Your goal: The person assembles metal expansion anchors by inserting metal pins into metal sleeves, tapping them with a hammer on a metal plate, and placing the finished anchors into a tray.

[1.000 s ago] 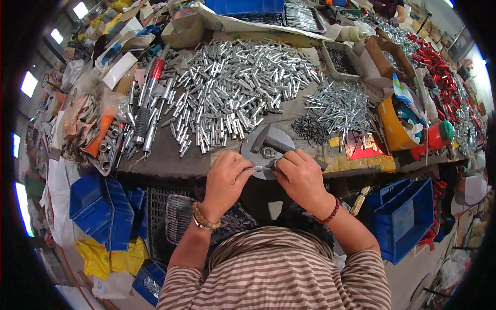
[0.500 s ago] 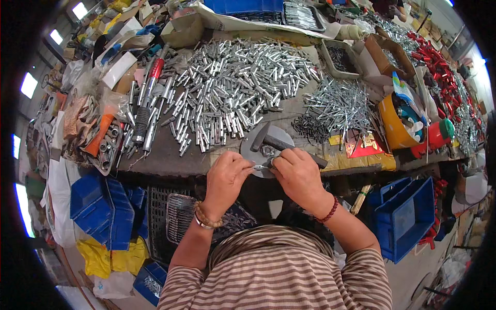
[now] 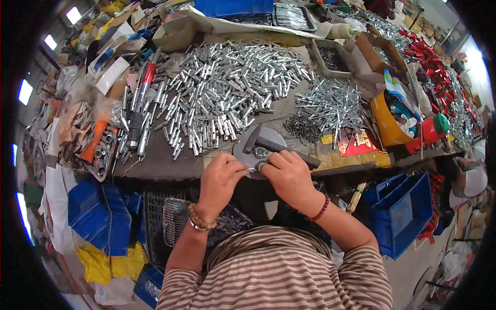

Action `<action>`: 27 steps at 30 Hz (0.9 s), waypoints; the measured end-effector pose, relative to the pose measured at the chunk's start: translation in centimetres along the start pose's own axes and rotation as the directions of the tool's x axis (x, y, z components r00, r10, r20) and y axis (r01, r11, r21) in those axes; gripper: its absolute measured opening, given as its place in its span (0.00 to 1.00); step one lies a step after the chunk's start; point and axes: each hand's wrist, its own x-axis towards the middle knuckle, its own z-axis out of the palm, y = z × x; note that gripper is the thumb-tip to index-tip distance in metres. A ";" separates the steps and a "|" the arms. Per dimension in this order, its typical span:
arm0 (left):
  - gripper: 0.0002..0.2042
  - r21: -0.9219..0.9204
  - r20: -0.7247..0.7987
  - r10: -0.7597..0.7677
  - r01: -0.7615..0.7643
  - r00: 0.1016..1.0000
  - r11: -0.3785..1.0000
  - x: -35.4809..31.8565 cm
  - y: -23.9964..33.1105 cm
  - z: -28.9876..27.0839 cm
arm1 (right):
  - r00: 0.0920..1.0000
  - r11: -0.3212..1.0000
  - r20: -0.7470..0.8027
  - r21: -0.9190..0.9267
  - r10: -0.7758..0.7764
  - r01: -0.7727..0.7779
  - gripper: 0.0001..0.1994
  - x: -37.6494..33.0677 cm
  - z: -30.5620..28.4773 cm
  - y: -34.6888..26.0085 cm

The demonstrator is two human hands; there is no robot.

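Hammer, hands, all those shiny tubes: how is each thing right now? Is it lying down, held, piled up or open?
hammer: lying flat on the round metal plate, not held.
round metal plate: flat at the bench edge.
left hand: pinching a small metal piece.
right hand: fingertips on the same piece.
silver tubes: loose, heaped on the bench.
thin pins: in a loose pile.
blue bin: open on top.

A bare strip of dark bench edge [image 3: 155,163] is left open to the left of the left hand [image 3: 219,181]. Farther forward the way is blocked — a wide heap of silver tubes [image 3: 227,93] fills the middle. To the right, passage is narrowed by a hammer [image 3: 276,146], a pile of thin pins [image 3: 330,106] and a yellow tub [image 3: 387,121].
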 end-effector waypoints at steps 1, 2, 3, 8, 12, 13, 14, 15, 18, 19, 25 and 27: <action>0.06 0.010 0.010 -0.009 0.009 1.000 1.000 0.0 -0.1 -0.1 | 0.999 0.998 -0.015 0.045 0.037 -0.037 0.10 -0.1 -0.3 -0.2; 0.06 0.020 0.019 -0.017 0.017 1.000 1.000 0.0 -0.1 0.0 | 0.997 0.993 -0.029 0.089 0.076 -0.073 0.10 -0.1 -0.6 -0.2; 0.06 0.020 0.017 -0.015 0.014 1.000 1.000 -0.1 0.0 -0.1 | 0.997 0.994 -0.031 0.088 0.073 -0.070 0.10 -0.2 -0.9 0.1; 0.06 0.024 -0.011 -0.017 0.017 1.000 1.000 -0.4 0.0 0.0 | 0.874 0.875 -0.129 -0.070 0.468 -0.479 0.09 -2.0 -4.4 5.2; 0.06 0.056 -0.025 0.005 -0.003 1.000 0.998 -0.3 0.2 0.3 | 0.857 0.854 -0.069 -0.078 0.510 -0.514 0.09 -2.0 -4.9 6.7; 0.06 0.064 -0.022 0.014 -0.013 1.000 0.998 -0.3 0.1 0.2 | 0.865 0.862 -0.048 -0.077 0.499 -0.502 0.09 -1.6 -5.0 6.6; 0.07 0.072 -0.018 0.024 -0.023 1.000 0.997 -0.3 0.1 0.2 | 0.873 0.869 -0.027 -0.075 0.488 -0.488 0.09 -1.2 -4.9 6.6; 0.07 0.072 -0.019 0.025 -0.023 1.000 0.997 -0.3 0.1 0.2 | 0.873 0.870 -0.028 -0.076 0.487 -0.488 0.09 -1.0 -4.8 6.7; 0.07 0.061 -0.018 0.024 -0.022 1.000 0.998 -0.4 0.1 0.1 | 0.873 0.865 0.016 -0.143 0.488 -0.481 0.10 -0.5 -4.0 6.8; 0.07 0.041 -0.028 0.014 -0.012 1.000 0.999 -0.4 0.0 0.3 | 0.860 0.853 0.036 -0.158 0.509 -0.498 0.09 -0.2 -3.8 6.6; 0.07 0.036 -0.057 0.023 -0.021 0.998 0.999 -0.7 -0.5 0.6 | 0.894 0.885 0.044 -0.170 0.447 -0.434 0.08 0.0 -3.2 6.7; 0.07 0.040 -0.064 0.014 -0.012 0.998 0.999 -0.8 -0.6 0.6 | 0.902 0.900 0.023 -0.081 0.432 -0.429 0.08 0.1 -3.5 6.2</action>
